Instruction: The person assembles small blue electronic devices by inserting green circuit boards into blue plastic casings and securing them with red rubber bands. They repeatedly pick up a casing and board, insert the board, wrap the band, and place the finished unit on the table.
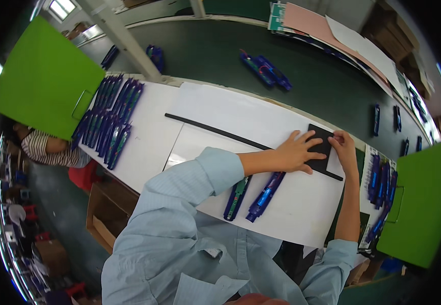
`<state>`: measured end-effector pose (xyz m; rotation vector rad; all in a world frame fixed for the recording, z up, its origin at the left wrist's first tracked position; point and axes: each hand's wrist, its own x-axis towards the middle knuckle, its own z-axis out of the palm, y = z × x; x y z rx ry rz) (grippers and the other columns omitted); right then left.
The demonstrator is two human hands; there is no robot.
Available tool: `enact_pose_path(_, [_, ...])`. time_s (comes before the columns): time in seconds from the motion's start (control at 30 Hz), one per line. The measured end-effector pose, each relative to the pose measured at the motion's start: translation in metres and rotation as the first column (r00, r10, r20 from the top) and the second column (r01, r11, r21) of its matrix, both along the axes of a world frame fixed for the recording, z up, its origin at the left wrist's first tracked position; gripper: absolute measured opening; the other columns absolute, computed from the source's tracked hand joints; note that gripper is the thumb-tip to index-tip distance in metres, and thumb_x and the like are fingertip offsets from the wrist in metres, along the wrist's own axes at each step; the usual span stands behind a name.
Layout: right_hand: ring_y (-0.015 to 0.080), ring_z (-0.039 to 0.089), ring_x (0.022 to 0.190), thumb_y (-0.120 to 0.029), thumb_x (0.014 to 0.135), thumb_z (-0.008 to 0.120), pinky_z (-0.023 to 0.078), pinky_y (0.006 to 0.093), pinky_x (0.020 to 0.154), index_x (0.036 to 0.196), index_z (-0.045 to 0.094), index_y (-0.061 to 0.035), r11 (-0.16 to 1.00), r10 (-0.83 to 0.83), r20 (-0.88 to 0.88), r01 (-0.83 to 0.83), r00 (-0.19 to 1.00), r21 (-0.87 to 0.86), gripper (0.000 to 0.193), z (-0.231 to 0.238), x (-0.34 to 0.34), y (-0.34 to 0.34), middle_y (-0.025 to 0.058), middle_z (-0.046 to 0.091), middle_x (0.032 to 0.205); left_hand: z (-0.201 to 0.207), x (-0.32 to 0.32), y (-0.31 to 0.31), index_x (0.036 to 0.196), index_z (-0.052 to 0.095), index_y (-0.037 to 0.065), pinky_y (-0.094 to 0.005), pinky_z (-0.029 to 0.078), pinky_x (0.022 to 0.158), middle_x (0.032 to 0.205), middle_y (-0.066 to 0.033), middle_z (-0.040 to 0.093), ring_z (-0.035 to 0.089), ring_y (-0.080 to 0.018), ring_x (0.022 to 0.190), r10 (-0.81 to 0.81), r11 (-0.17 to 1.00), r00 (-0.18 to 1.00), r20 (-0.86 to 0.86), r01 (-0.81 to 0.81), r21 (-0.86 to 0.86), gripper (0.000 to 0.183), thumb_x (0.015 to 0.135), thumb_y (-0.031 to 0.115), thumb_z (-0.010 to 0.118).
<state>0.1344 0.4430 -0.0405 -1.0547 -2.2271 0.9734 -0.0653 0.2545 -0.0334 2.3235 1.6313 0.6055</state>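
Tabletop's (302,216) far-right corner: left hand (292,154) splayed on stiff-looking black plate (325,148); right hand (346,149) half-curled, hold unclear. Edges likely best.

My left hand (298,153) lies spread across a flat black square piece (324,135), while the bent fingertips of my right hand (344,147) meet at its right edge — whether they grip it, I can't tell. A long, thin black strip (218,132) runs slantwise over the white tabletop (302,211). Nearer my light-blue shirt (164,208) lie two slim, dark-blue packages, one green-faced (238,198), the other bright blue along its middle (266,195). More blue packages sit in rows at my left (109,137) — beside a bright-green panel with a wire handle (47,76).
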Motion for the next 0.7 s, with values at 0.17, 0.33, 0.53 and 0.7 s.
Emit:
enact_pose_path(0.17, [0.012,0.061,0.08,-0.02,0.098,0.079,0.052,0.03,0.074,0.109,0.074,-0.0008,0.981,-0.15,-0.009,0.15,0.989,0.125,0.023,-0.001,0.0,-0.013,0.0037,0.069,0.088,-0.004,0.006,-0.002,0.156,0.055,0.038,-0.0674,0.024,0.122,0.171,-0.0127,0.034,0.022,-0.0401,0.161,0.025,0.999,1.0,0.004,-0.025,0.03,0.067,0.095,0.058,0.07])
enact_pose_path(0.33, [0.0147,0.059,0.078,-0.011,0.096,0.079,0.05,0.0298,0.074,0.109,0.07,-0.0017,0.932,-0.125,-0.145,0.166,0.982,0.322,0.018,0.019,-0.015,-0.06,0.0057,0.066,0.091,-0.006,0.011,0.001,0.156,0.056,0.037,-0.0703,0.026,0.119,0.169,-0.0136,0.037,0.025,-0.0417,0.16,0.065,0.997,0.998,0.002,-0.065,0.038,0.066,0.094,0.055,0.072])
enact_pose_path(0.53, [0.006,0.052,0.079,-0.013,0.099,0.077,0.043,0.0227,0.071,0.112,0.071,-0.0023,0.87,-0.313,-0.406,0.088,0.858,-0.485,0.018,0.071,0.009,-0.164,-0.0019,0.065,0.097,0.027,-0.002,-0.036,0.135,0.068,0.016,-0.0617,0.03,0.116,0.144,-0.0113,0.059,0.045,-0.0314,0.146,0.128,0.99,0.989,0.074,-0.132,0.057,0.047,0.094,0.039,0.077])
enact_pose_path(0.7, [0.0061,0.059,0.092,-0.013,0.101,0.075,0.048,0.0222,0.084,0.113,0.07,-0.0011,0.706,-0.313,-0.293,0.014,0.903,-0.709,0.017,0.057,0.007,-0.266,-0.002,0.067,0.102,0.086,-0.008,-0.187,0.117,0.073,0.015,-0.051,0.028,0.115,0.118,-0.0015,0.066,0.061,-0.02,0.122,0.136,0.982,0.989,0.053,-0.141,0.124,0.032,0.089,0.029,0.082])
